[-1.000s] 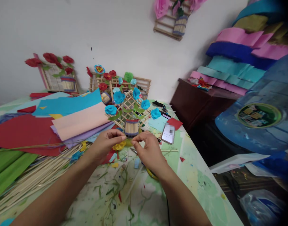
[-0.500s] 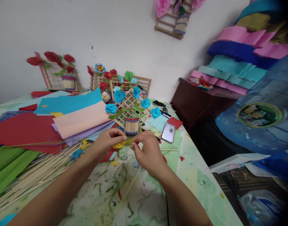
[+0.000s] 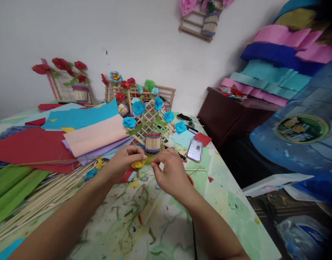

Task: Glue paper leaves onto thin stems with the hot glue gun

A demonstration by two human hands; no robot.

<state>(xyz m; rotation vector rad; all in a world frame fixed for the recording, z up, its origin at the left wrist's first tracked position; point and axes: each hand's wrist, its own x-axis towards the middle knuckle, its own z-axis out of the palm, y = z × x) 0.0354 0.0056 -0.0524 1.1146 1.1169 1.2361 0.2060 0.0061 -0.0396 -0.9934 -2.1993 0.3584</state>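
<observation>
My left hand (image 3: 129, 160) is closed in a pinch, thumb against the fingers, above the littered tabletop. A yellow paper flower (image 3: 139, 164) shows just under its fingertips; whether the hand touches it I cannot tell. Close by on the right, my right hand (image 3: 169, 169) is also pinched, its fingertips a small gap from the left ones. Anything between the fingers is too small to make out. Right behind both hands stands a small pot of bundled sticks (image 3: 153, 143) in front of a wooden lattice (image 3: 149, 115) bearing blue paper flowers (image 3: 139, 108) and green leaves.
Coloured paper sheets (image 3: 94, 135) and thin sticks (image 3: 46, 195) cover the left side. A phone (image 3: 194, 150) lies right of the hands. Green scraps (image 3: 130, 213) litter the front. Beyond the table's right edge are a large blue water bottle (image 3: 288, 119) and a dark red cabinet (image 3: 225, 115).
The view has shifted slightly, so the surroundings sit a little further right and higher. Both hands keep nearly the same pinched pose, close together.
</observation>
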